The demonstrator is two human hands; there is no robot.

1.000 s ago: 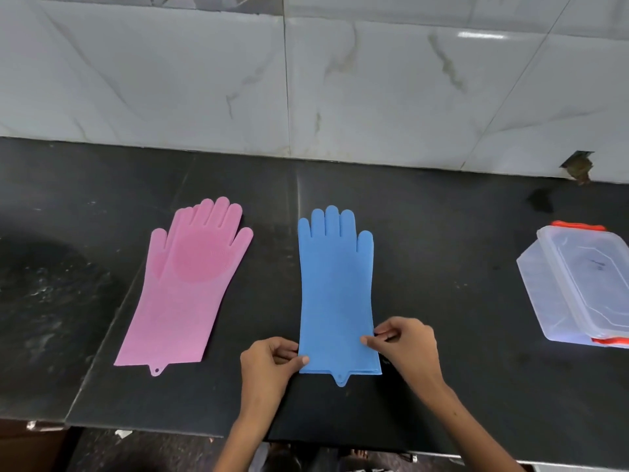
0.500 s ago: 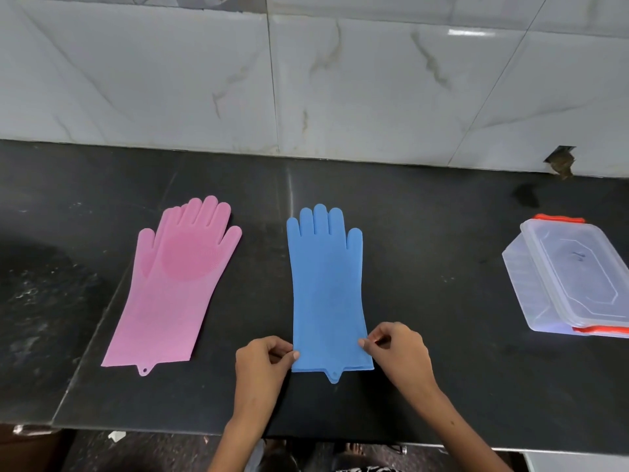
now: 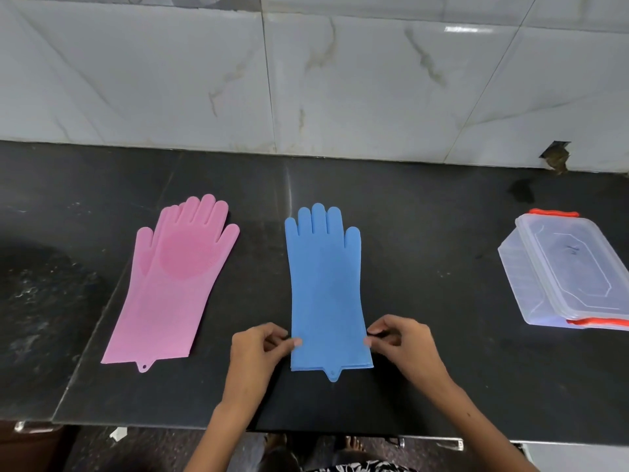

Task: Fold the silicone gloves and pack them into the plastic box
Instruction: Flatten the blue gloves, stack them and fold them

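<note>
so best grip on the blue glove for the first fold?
Probably the cuff corners, from the near edge. The blue glove lies flat, fingers pointing away, cuff nearest; the left hand and right hand already pinch either cuff edge.

Bare tabletop (image 3: 435, 253) between blue glove (image 3: 325, 284) and plastic box (image 3: 565, 270) at far right: wide open lane, nothing in it. Narrower bare strip between blue glove and pink glove (image 3: 173, 287); back strip along the tiled wall (image 3: 306, 80) also open. Box lid is on, and left hand (image 3: 253, 349) and right hand (image 3: 400, 342) flank the blue cuff.
</note>
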